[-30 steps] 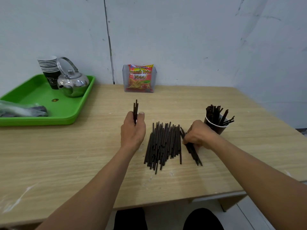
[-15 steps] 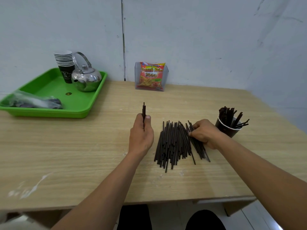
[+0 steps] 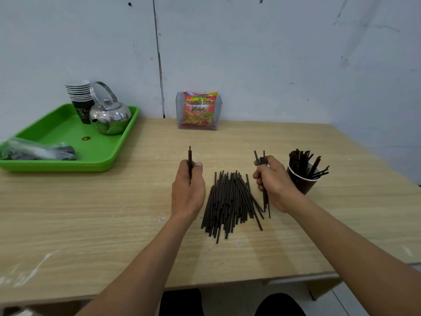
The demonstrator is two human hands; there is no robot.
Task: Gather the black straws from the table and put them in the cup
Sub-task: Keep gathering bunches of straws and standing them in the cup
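Observation:
A loose pile of black straws [image 3: 227, 201] lies on the wooden table [image 3: 91, 213] between my hands. My left hand [image 3: 188, 190], left of the pile, is shut on a thin bunch of straws whose tips stick up above the thumb. My right hand [image 3: 273, 185], at the pile's right edge, is shut on a few straws held nearly upright, their lower ends close to the table. Just right of that hand stands a dark paper cup [image 3: 303, 181] with several straws in it.
A green tray [image 3: 68, 135] at the back left holds a steel kettle [image 3: 109, 115], a stack of paper cups [image 3: 79, 96] and a plastic bag [image 3: 34, 151]. A clear holder with a snack packet [image 3: 198, 110] stands against the wall. The table's near edge runs below my forearms.
My right hand has lifted a few straws off the pile's right side and turned them upright beside the cup. My left hand keeps its bunch. The camera view shifted slightly.

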